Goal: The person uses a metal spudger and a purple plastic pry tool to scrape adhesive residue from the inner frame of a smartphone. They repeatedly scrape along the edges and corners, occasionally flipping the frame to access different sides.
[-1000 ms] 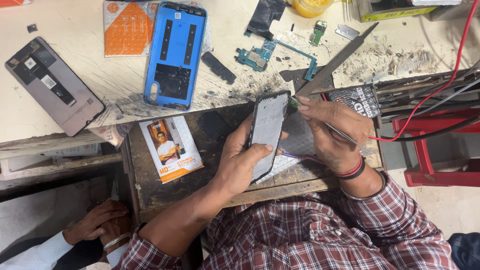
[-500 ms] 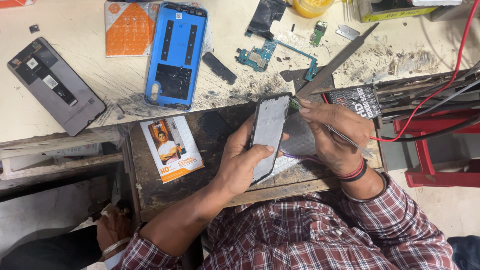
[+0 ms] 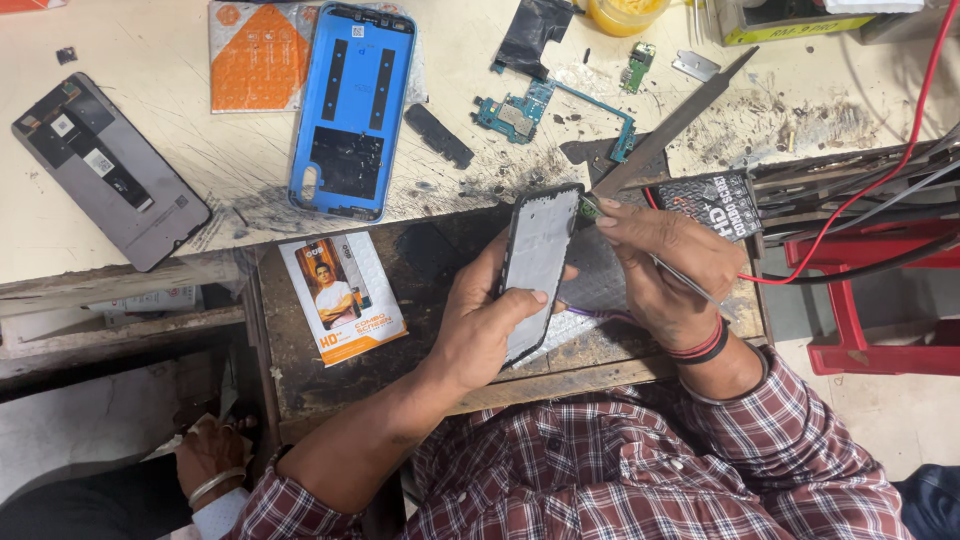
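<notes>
1. Our left hand (image 3: 490, 335) is closed around a phone frame (image 3: 535, 270), thumb on one long edge and fingers (image 3: 525, 298) curled over the inner face.
2. The phone frame stands nearly upright in the head view. Its long axis runs from the lower end, buried in our left palm, up and slightly right to its free top corner.
3. Our right hand (image 3: 665, 270) is closed in a pinch on a thin metal tool (image 3: 690, 288), which runs down and right across the back of that hand.
4. The fingertips (image 3: 605, 212) of our right hand meet the phone frame at its top right corner. We cannot tell what small part sits there; a green speck shows at the contact point.
5. The key relation: the phone frame lies just left of our right hand, and the working point is at the frame's upper end, on the right hand's side.
6. Both hands work above a dark wooden surface (image 3: 440, 260).
7. On the pale surface (image 3: 180, 130) beyond lie a blue back cover (image 3: 352, 110), a grey phone (image 3: 110, 170), a circuit board (image 3: 515, 115) and a flat file (image 3: 670, 125).
8. Another person's hand (image 3: 210, 455) with a bangle shows at the lower left, well apart from ours.
</notes>
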Available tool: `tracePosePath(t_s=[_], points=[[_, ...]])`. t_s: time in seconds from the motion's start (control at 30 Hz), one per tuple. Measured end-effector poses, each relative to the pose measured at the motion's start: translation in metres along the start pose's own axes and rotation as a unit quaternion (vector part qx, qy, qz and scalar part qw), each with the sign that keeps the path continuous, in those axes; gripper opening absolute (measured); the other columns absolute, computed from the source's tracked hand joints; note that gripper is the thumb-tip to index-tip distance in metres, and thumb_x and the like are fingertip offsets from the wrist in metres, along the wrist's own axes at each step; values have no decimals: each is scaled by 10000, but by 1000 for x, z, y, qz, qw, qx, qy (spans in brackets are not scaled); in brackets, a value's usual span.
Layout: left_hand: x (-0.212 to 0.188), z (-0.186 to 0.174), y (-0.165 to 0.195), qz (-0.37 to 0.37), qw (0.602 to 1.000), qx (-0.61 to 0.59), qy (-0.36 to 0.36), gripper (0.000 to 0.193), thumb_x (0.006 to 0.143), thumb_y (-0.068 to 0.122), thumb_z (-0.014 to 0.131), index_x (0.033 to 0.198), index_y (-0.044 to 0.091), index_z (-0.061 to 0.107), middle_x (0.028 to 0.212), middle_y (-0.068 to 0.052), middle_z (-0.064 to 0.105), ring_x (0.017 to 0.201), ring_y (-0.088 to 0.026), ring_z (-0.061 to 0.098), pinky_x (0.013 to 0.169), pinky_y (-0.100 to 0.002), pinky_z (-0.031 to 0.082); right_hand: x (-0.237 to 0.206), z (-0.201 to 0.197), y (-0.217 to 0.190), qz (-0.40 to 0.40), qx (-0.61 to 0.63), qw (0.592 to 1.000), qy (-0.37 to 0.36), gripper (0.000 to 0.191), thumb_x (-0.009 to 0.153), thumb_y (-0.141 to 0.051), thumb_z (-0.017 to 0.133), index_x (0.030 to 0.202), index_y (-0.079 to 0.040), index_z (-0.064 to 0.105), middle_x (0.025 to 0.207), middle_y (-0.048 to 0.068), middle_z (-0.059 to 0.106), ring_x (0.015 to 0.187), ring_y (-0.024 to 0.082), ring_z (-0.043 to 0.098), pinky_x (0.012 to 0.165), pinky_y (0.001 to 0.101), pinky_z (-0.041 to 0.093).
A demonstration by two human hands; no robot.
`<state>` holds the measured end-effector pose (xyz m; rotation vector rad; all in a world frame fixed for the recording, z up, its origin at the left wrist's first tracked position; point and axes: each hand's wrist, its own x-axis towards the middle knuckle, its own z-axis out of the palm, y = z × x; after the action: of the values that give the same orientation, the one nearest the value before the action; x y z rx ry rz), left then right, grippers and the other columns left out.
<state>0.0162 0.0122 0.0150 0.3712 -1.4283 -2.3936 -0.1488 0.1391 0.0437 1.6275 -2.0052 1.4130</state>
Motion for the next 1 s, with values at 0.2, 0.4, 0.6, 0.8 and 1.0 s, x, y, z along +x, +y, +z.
tracePosePath(t_s=[0.2, 0.4, 0.6, 0.8, 1.0], points=[[1, 0, 0, -4, 999, -32, 8, 643, 898, -19, 517, 1532, -29, 410, 1319, -155, 640, 1189, -216, 655, 955, -381, 585, 0, 1, -1, -3, -3, 1000, -8, 198, 851, 126, 797, 1005, 11, 745, 1055, 169, 765, 1007, 268, 778, 861, 313, 623], [0, 0, 1, -9, 999, -33, 1, 619, 919, -20, 510, 1532, -33, 424, 1274, -178, 667, 1174, -214, 655, 976, -380, 575, 0, 0, 0, 6, 2, 1000, 2, 183, 890, 123, 790, 1020, 3, 743, 1084, 169, 763, 1031, 263, 777, 873, 307, 626], [-1, -1, 1, -6, 1000, -20, -3, 605, 933, -21, 509, 1531, -36, 427, 1264, -195, 672, 1160, -211, 659, 976, -377, 573, 0, 2, 5, -11, 23, 1000, 13, 169, 892, 73, 818, 1026, 18, 730, 1084, 184, 755, 1039, 274, 771, 913, 334, 631], [0, -2, 2, -4, 1000, 16, -5, 620, 942, -4, 515, 1552, -23, 405, 1286, -184, 669, 1127, -204, 674, 942, -367, 577, 3, -4, 7, -10, 37, 999, -12, 168, 910, 67, 806, 1053, 22, 731, 1101, 167, 753, 1075, 277, 767, 916, 322, 628], [0, -3, 6, 2, 999, 53, -12, 653, 945, 2, 527, 1581, -14, 378, 1316, -172, 666, 1152, -198, 672, 947, -357, 575, 6, -11, 6, -13, 15, 999, -36, 192, 877, 69, 815, 1046, 5, 748, 1113, 162, 757, 1037, 260, 768, 902, 317, 624]])
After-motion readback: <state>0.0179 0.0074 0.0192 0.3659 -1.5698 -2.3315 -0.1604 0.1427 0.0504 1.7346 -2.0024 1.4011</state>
